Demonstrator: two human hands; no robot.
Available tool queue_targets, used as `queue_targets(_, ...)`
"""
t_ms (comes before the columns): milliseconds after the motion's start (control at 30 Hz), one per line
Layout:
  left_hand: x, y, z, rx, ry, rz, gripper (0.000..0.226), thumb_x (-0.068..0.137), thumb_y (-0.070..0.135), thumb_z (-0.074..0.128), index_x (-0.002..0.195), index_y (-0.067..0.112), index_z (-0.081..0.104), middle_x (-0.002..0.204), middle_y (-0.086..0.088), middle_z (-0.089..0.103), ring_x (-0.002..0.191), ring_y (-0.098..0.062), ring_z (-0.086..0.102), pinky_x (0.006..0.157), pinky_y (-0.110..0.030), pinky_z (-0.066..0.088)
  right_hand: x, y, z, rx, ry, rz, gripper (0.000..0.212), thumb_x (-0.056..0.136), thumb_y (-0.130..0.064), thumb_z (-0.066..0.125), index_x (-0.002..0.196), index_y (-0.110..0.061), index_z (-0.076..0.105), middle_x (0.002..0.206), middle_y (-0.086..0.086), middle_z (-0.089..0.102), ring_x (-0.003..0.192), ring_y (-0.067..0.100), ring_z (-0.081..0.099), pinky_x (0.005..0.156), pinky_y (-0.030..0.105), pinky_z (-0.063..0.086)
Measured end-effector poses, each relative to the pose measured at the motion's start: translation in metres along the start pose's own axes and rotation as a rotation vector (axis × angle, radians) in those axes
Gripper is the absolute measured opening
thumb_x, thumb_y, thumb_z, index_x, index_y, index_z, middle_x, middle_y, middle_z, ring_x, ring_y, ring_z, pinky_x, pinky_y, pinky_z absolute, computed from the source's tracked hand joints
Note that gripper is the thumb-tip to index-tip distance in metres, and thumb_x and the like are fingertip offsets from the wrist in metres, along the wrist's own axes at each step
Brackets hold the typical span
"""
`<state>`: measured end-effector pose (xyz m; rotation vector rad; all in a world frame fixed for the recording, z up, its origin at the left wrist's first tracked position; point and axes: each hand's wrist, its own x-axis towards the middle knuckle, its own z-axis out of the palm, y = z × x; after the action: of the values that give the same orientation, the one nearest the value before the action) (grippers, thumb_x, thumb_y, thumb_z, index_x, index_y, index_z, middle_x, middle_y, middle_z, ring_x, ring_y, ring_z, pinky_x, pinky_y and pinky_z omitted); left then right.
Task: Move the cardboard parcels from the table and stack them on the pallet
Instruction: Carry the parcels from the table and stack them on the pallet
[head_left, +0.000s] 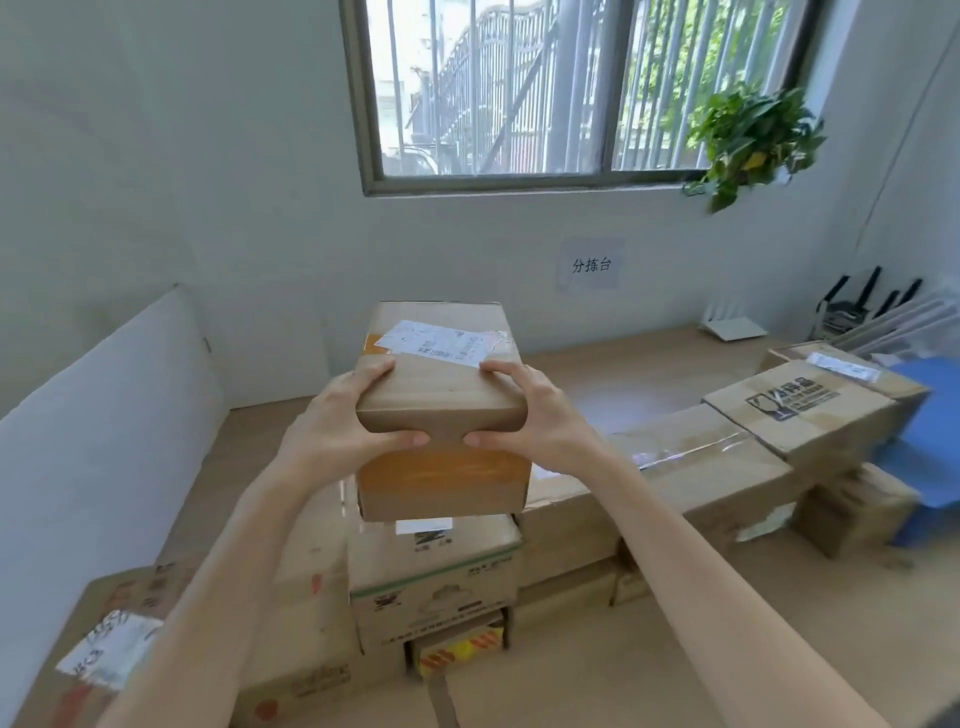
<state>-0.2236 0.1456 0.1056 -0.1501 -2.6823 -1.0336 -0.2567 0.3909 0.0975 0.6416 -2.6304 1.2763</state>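
While left hand (332, 415) and right hand (530, 410) clasp the labelled parcel (441, 338) by near corners, it stays level | cartons (436, 571) under grip: possibly pallet stack

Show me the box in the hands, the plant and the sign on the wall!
held box (441, 392), head view, its bare cardboard top.
plant (753, 137), head view, its green leaves.
wall sign (590, 265), head view, its printed middle.

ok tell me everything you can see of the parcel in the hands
A closed brown cardboard parcel, oblong, with a white shipping label on top and an orange band across its near face. It is roughly level, long side pointing away. The left hand and right hand grip its near top corners, fingers on top, thumbs on the front. It is above a printed carton; contact is unclear.
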Motion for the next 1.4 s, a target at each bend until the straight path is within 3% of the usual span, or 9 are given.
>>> queue_targets(300, 0.045, 0.168, 0.151, -0.104, -0.099, 0.146, 0.104, 0.044, 0.073, 0.073, 0.138, 0.051, 0.035, 0.138, 0.012, 0.045, 0.122, -0.013, 0.046, 0.104, -0.043, 0.041, -0.069, 0.105, -0.193, -0.105, 0.141, 0.101, 0.083, 0.064, -0.046, 0.084, 0.135, -0.041, 0.041, 0.134, -0.004, 0.043, 0.122, 0.015, 0.043, 0.101, 0.036, 0.042)
queue_targets(467, 0.057, 0.271, 0.244, -0.168, -0.153, 0.217, 0.105, 0.042, 0.074, 0.071, 0.138, 0.051, 0.035, 0.138, 0.013, 0.045, 0.123, -0.011, 0.044, 0.105, -0.042, 0.041, -0.121, 0.162, -0.306, -0.187, 0.193, 0.139, 0.082, 0.069, -0.044, 0.083, 0.139, -0.037, 0.039, 0.138, -0.002, 0.041, 0.121, 0.013, 0.040, 0.092, 0.028, 0.036)
queue_targets(600, 0.065, 0.344, 0.309, -0.185, -0.207, 0.261, 0.105, 0.042, 0.076, 0.069, 0.138, 0.052, 0.034, 0.137, 0.012, 0.044, 0.124, -0.014, 0.042, 0.104, -0.044, 0.040, -0.159, 0.204, -0.381, -0.216, 0.231, 0.184, 0.082, 0.069, -0.045, 0.082, 0.139, -0.037, 0.039, 0.139, -0.002, 0.040, 0.122, 0.016, 0.041, 0.095, 0.030, 0.037)
queue_targets(1100, 0.121, 0.544, 0.511, -0.205, -0.374, 0.438, 0.096, 0.053, 0.064, 0.077, 0.139, 0.051, 0.035, 0.137, 0.010, 0.041, 0.125, -0.017, 0.039, 0.101, -0.039, 0.041, -0.240, 0.360, -0.574, -0.248, 0.419, 0.402, 0.088, 0.066, -0.049, 0.083, 0.139, -0.042, 0.036, 0.140, -0.002, 0.036, 0.127, 0.019, 0.038, 0.106, 0.043, 0.038)
queue_targets(1233, 0.157, 0.583, 0.563, -0.183, -0.383, 0.461, 0.099, 0.048, 0.071, 0.072, 0.138, 0.052, 0.034, 0.136, 0.010, 0.043, 0.122, -0.013, 0.042, 0.101, -0.038, 0.041, -0.230, 0.410, -0.621, -0.262, 0.438, 0.411, 0.087, 0.066, -0.048, 0.083, 0.138, -0.041, 0.036, 0.138, -0.002, 0.038, 0.126, 0.018, 0.039, 0.105, 0.037, 0.037)
queue_targets(1400, 0.215, 0.629, 0.628, -0.222, -0.341, 0.477, 0.094, 0.058, 0.063, 0.079, 0.139, 0.049, 0.035, 0.139, 0.010, 0.042, 0.123, -0.013, 0.040, 0.093, -0.031, 0.038, -0.198, 0.471, -0.691, -0.295, 0.436, 0.390, 0.085, 0.067, -0.045, 0.084, 0.137, -0.040, 0.037, 0.134, -0.002, 0.041, 0.121, 0.017, 0.042, 0.096, 0.030, 0.036)
